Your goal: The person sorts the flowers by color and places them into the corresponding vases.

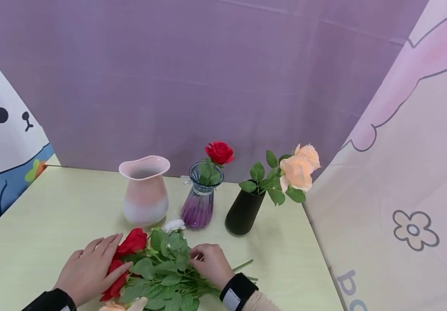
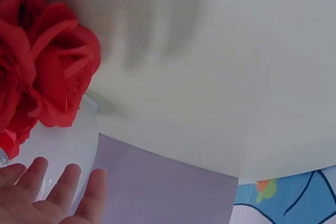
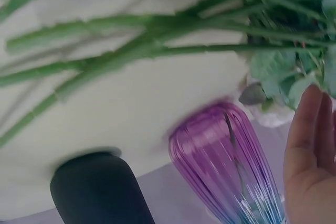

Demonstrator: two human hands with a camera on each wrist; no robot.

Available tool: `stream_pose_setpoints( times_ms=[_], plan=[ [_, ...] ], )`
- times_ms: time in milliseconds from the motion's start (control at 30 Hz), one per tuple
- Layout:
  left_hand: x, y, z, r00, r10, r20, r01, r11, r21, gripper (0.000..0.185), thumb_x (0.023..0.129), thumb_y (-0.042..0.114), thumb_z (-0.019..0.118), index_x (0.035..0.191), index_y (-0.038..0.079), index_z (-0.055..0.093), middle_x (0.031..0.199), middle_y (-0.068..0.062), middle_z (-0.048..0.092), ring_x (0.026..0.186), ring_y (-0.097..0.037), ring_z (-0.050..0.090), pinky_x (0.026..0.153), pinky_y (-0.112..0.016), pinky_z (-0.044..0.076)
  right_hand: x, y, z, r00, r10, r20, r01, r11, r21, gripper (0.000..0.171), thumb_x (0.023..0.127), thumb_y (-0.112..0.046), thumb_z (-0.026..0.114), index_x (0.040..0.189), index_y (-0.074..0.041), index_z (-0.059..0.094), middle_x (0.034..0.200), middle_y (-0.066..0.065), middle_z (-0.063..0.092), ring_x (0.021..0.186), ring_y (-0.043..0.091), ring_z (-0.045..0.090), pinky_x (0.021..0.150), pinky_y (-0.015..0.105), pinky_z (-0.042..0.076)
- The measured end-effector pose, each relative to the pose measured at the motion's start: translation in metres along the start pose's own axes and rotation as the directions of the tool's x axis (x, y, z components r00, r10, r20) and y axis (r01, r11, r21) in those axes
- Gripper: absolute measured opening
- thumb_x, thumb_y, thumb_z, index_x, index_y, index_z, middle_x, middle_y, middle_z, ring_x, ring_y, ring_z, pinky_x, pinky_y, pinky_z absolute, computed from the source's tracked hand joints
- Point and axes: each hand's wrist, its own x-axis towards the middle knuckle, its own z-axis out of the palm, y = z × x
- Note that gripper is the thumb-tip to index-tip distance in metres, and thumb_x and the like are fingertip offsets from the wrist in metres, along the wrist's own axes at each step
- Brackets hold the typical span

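Flower bunch (image 1: 157, 270): loose artificial roses lie on the pale green table (image 1: 44, 224) at its near edge, red heads to your left, green stems running right, leaves heaped in the middle.
Red roses (image 1: 130, 244): two or three red heads lie just under your left fingertips; the left wrist view shows them (image 2: 47, 72) close beside the palm.
Left hand (image 1: 91, 270): fingers straight and spread, resting flat on the red heads, gripping nothing.
Right hand (image 1: 211, 263): it sits on the stem side of the bunch with fingers bent down into the leaves; whether they pinch a stem I cannot tell, as the leaves hide the fingertips.
Stems (image 3: 131, 51): several thin green stems cross and overlap, so they may tangle.
How to do it well: I judge you should hold the heads down lightly with the flat left hand, single out one stem low down with the right, and draw it along its length, not upward, so leaves do not catch.
White bud (image 1: 174, 225): lies just behind the leaves.
Pink vase (image 1: 145, 190): empty, behind the bunch, to the left.
Purple glass vase (image 1: 200, 203): centre, holds one red rose.
Black vase (image 1: 244, 211): right, holds peach roses.
Risk: the vases stand near; keep your elbows low.
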Motion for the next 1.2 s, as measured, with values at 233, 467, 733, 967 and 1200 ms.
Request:
stream_pose_setpoints(
  times_ms=[233, 467, 733, 967, 1200],
  plan=[
    [-0.02, 0.05, -0.113, 0.99, -0.025, 0.139, 0.028, 0.999, -0.018, 0.109, 0.078, 0.092, 0.026, 0.149, 0.011, 0.044, 0.14, -0.019, 0.054, 0.123, -0.043, 0.049, 0.087, -0.066, 0.048, -0.011, 0.035, 0.041, 0.99, -0.079, 0.113, 0.094, 0.986, -0.135, 0.04, 0.08, -0.049, 0.08, 0.115, -0.049, 0.061, 0.103, -0.025, 0.06, 0.084, -0.003, 0.06, 0.061, 0.016, 0.046],
    [-0.029, 0.065, -0.15, 0.978, -0.04, 0.204, 0.049, 0.998, -0.042, 0.117, 0.076, 0.094, 0.018, 0.145, 0.005, 0.048, 0.138, -0.022, 0.055, 0.121, -0.044, 0.05, 0.089, -0.066, 0.048, -0.015, 0.041, 0.064, 0.987, -0.123, 0.102, 0.144, 0.962, -0.231, 0.034, 0.083, -0.068, 0.064, 0.113, -0.055, 0.052, 0.101, -0.031, 0.056, 0.09, -0.009, 0.056, 0.072, 0.02, 0.051],
    [-0.03, 0.058, -0.139, 0.98, -0.047, 0.191, 0.053, 0.998, -0.028, 0.112, 0.078, 0.093, 0.028, 0.145, 0.005, 0.048, 0.138, -0.022, 0.054, 0.121, -0.044, 0.049, 0.089, -0.066, 0.048, -0.007, 0.039, 0.057, 0.99, -0.139, -0.016, 0.13, 0.959, -0.254, 0.039, 0.09, -0.043, 0.069, 0.122, -0.052, 0.05, 0.102, -0.026, 0.058, 0.087, -0.004, 0.06, 0.069, 0.019, 0.051],
    [-0.03, 0.067, -0.155, 0.978, -0.042, 0.203, 0.048, 0.999, -0.022, 0.112, 0.078, 0.092, 0.027, 0.145, 0.004, 0.048, 0.137, -0.023, 0.054, 0.119, -0.045, 0.049, 0.09, -0.067, 0.047, -0.005, 0.028, 0.033, 0.994, -0.095, -0.062, 0.083, 0.982, -0.167, 0.044, 0.089, -0.03, 0.072, 0.123, -0.05, 0.054, 0.103, -0.014, 0.065, 0.081, -0.007, 0.054, 0.061, 0.019, 0.048],
    [-0.006, 0.018, -0.043, 0.998, -0.022, 0.065, 0.022, 1.0, 0.0, 0.107, 0.077, 0.092, 0.036, 0.154, 0.017, 0.038, 0.144, -0.017, 0.05, 0.127, -0.042, 0.045, 0.079, -0.064, 0.049, 0.008, -0.017, -0.017, 0.974, -0.16, -0.163, 0.13, 0.975, -0.18, 0.042, 0.088, -0.019, 0.072, 0.118, -0.045, 0.06, 0.099, -0.019, 0.063, 0.081, -0.008, 0.056, 0.061, 0.014, 0.048]
  ],
)
